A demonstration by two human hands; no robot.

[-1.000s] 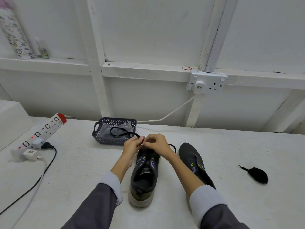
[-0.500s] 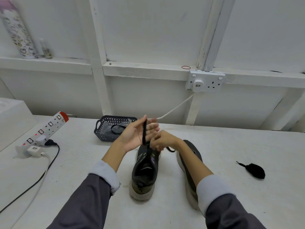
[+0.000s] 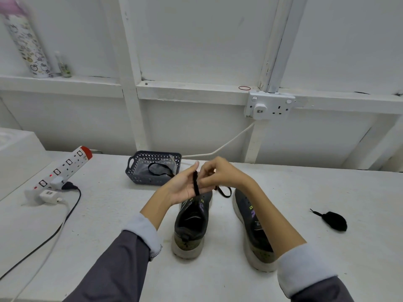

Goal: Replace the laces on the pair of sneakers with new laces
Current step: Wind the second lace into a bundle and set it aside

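Both forearms reaching forward and lifted, grey sleeves with pale cuffs, left hand (image 3: 184,186) palm turned inward, fingers straight, thumb up, right hand (image 3: 220,174) curled, fingertips pinching a black lace (image 3: 195,184) against the left fingers, hands touching

Plain workroom: white bench (image 3: 109,214), wall socket (image 3: 270,105)

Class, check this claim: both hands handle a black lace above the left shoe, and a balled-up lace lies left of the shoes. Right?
Wrong in one respect: in the head view the balled-up lace lies right of the shoes. The left hand and right hand do handle a black lace above the left shoe.
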